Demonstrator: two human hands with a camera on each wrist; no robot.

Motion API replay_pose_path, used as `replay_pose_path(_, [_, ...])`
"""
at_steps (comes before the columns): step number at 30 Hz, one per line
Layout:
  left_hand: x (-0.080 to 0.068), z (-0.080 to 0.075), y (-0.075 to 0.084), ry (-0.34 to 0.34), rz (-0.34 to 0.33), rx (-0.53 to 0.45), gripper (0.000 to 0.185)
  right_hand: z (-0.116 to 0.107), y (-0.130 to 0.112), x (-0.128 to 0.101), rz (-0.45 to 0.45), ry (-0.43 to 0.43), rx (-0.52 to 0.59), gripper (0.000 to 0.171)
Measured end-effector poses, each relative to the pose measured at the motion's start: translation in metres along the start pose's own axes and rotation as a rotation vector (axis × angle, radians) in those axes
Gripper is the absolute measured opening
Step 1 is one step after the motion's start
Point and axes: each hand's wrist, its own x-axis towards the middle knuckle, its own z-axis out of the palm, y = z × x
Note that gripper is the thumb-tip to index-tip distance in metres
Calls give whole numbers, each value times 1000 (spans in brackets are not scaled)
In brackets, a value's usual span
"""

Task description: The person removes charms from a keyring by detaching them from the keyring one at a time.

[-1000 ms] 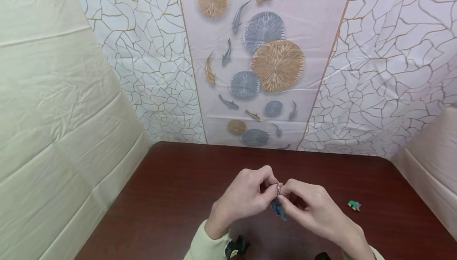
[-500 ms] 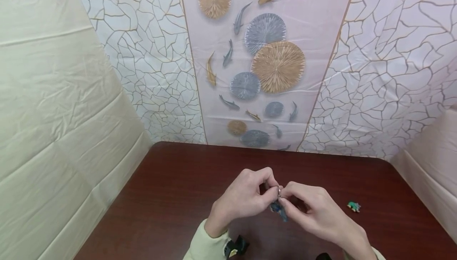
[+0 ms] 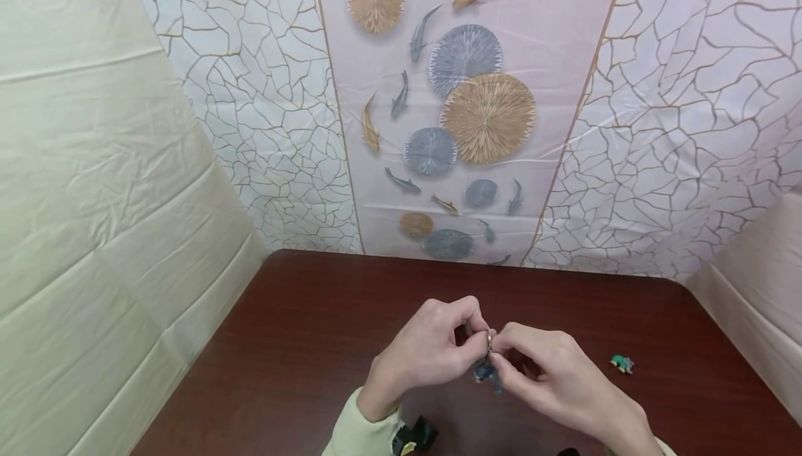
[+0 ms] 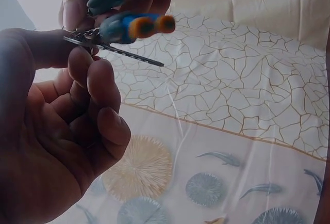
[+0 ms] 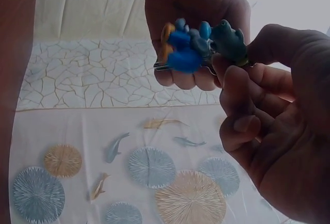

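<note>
Both hands meet fingertip to fingertip over the front half of the table. The left hand (image 3: 432, 348) pinches a small metal key ring (image 3: 489, 342) between thumb and forefinger. From the other side, the right hand (image 3: 554, 372) pinches the same ring. Below the fingers dangle small blue and grey-blue figurines (image 3: 485, 372). In the left wrist view, one figurine (image 4: 124, 28) shows orange feet, and a thin key (image 4: 136, 56) sticks out beneath it. Close by the right fingertips in the right wrist view is a grey-green, animal-like figurine (image 5: 228, 41). Fingers hide part of the ring.
A small green figurine (image 3: 622, 363) lies on the dark red-brown table (image 3: 301, 344), right of the hands. Near the left cuff is a black object (image 3: 418, 435) with a yellow patch. Patterned cloth (image 3: 388, 94) stands behind the table, and pale cloth (image 3: 156, 247) borders the left side.
The dangling figurines have turned and shifted slightly, showing less bright blue in the head view. Both hands keep their pinch and sit slightly lower in the picture.
</note>
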Motion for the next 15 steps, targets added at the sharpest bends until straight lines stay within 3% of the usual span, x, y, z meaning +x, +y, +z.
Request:
replay_pose_path(9, [0,-3,-4,7,47,-23,14,3,2,-1,22,48,11,12])
replay_pose_path(15, [-2,-6,1,-9,-28,-151,24,8,5,-3,61,107,-4,33])
